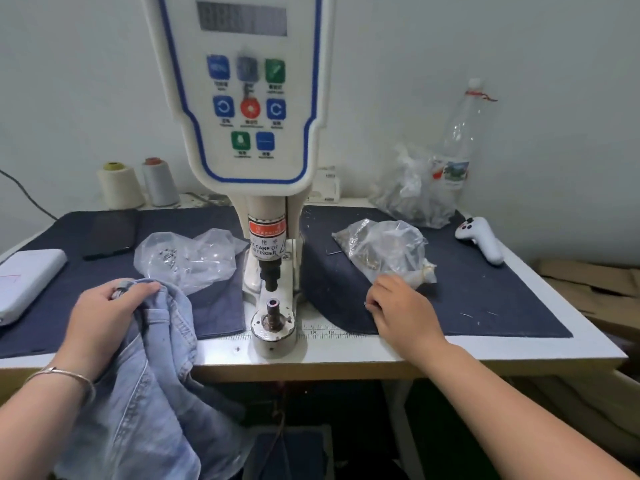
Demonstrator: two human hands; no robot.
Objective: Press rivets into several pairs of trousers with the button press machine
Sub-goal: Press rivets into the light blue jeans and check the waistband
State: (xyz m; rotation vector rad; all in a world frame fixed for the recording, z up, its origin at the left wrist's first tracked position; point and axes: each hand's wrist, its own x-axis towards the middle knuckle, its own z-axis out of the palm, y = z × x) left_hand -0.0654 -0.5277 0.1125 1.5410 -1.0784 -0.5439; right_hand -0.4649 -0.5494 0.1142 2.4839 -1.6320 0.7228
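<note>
1. Our left hand (104, 317) curls its fingers round a bunched fold of the light blue denim trousers (152, 393) at the table's (381, 355) front left edge; the rest of the cloth hangs over that edge towards our lap.
2. Our right hand (401, 310) rests on the dark blue mat (485, 299) right of the machine, fingers bent with the tips close together; we cannot tell whether they pinch anything.
3. The button press machine (242, 98) stands at the table's middle. Its upper punch (270, 275) hangs apart from the lower die post (273, 311), leaving an open gap between them, and nothing lies on the die.
4. A clear bag of small metal pieces (384, 251) sits just beyond our right fingers; another clear bag (187, 258) lies left of the machine, just behind the gripped denim.
5. Between our two hands a strip of bare white tabletop with a printed ruler (329, 332) runs along the front edge.
6. Further off: two thread cones (138, 183) at the back left, a plastic bottle (457, 140) and a third bag (412, 188) at the back right, a white handheld controller (481, 237) near the right edge, and a white box (24, 282) at the left edge.
</note>
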